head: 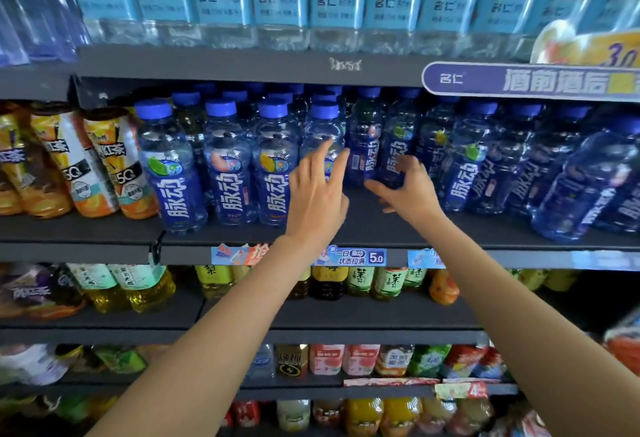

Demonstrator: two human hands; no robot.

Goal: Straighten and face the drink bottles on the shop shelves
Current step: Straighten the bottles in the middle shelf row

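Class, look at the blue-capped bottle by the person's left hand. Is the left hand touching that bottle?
Touching. The head view shows the left hand with straight fingers laid against the front of the blue-capped bottle, with no gap visible between them.

Both my hands up at the blue bottles.
Left hand [317, 191] touches a blue-capped bottle [323, 132]; right hand [410, 191] grips the next bottle [398, 146] on the shelf [363, 225].

Both forearms are bare to the frame's lower edge at six o'clock with no sleeves showing, and the left hand [317, 194] and right hand [410, 191] are ungloved.
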